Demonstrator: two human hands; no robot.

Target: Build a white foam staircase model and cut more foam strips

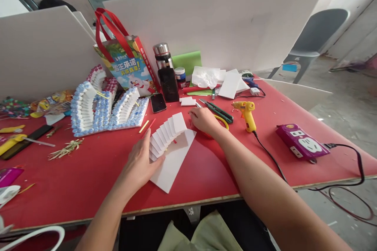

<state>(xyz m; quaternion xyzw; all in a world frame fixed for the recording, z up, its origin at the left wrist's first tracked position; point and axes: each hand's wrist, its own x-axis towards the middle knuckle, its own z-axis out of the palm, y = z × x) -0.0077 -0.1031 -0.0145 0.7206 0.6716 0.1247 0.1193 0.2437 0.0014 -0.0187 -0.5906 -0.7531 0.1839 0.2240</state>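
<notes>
Foam-board staircase model [168, 132] lies near the front middle of the red table [88, 176], directly before the person. It consists of a fan of small white steps fixed on a white base sheet [173, 164]. The sheet's long axis runs diagonally, from the near table edge away and to the right, and the steps climb along that same line.

Left hand [141, 164]: touching the model at its near-left end, palm down, fingers spread and laid flat against the lowest steps. It grips nothing; it presses. This is the nearer hand, in contact with the model.

Right hand [206, 120]: just beyond the model's top step, to the right, apart from it. Fingers are curled down onto the tabletop. Whether anything is pinched beneath them cannot be told. A yellow loop [225, 122], possibly a scissor handle, shows just beside the wrist.

Surroundings, placed from the model:
- Two loose white foam blocks [188, 102] just behind its top step.
- Green utility knife [219, 111] behind and right, beyond the right hand.
- Yellow hot glue gun [247, 114] further right, standing upright, cord trailing toward the front edge.
- Purple power strip [302, 144] well apart to the right.
- Thin red and yellow sticks [147, 125] just left of the steps.
- Smartphone [158, 102] behind, face up.
- Blue-and-white stepped model [100, 106] behind and left.
- Printed carrier bag [129, 66] and steel flask [162, 57] at the rear, against the white partition.
</notes>
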